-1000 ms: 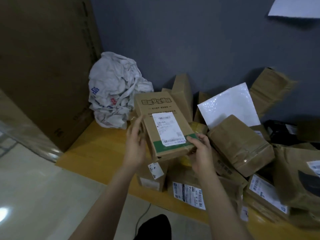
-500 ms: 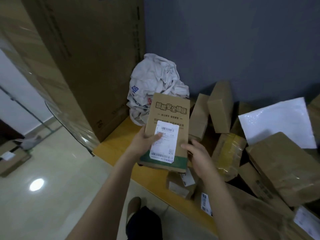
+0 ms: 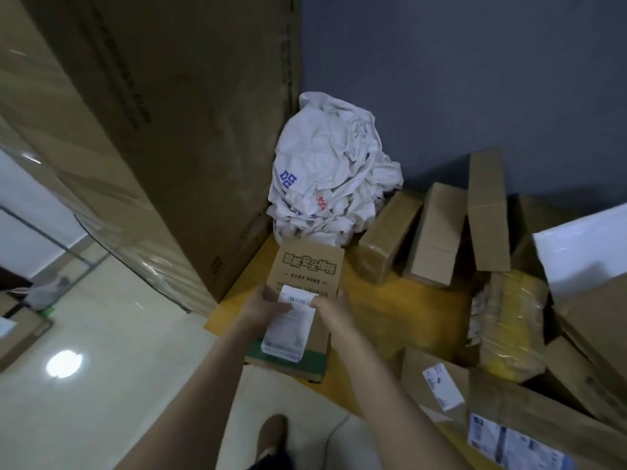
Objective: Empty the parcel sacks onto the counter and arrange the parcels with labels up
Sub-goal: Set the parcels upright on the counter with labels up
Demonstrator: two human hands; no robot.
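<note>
Bare yellow counter (image 3: 407, 310) lies open right of the right hand (image 3: 334, 313). Beyond the printed box (image 3: 308, 266) that both hands grip, a crumpled white sack (image 3: 325, 184) blocks the way. A tall carton (image 3: 190, 130) walls off the left hand (image 3: 266, 308) side, and brown boxes (image 3: 437, 232) lean beyond-right.

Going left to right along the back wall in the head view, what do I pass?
Tall cardboard carton, crumpled white sack, taped brown parcel, plain box, tall leaning box, white mailer bag.

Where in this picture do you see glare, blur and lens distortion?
Head view: a glare spot on the floor; dim light throughout; the label on the box too blurred to read; the tall carton leans and bows: wide-lens distortion.
</note>
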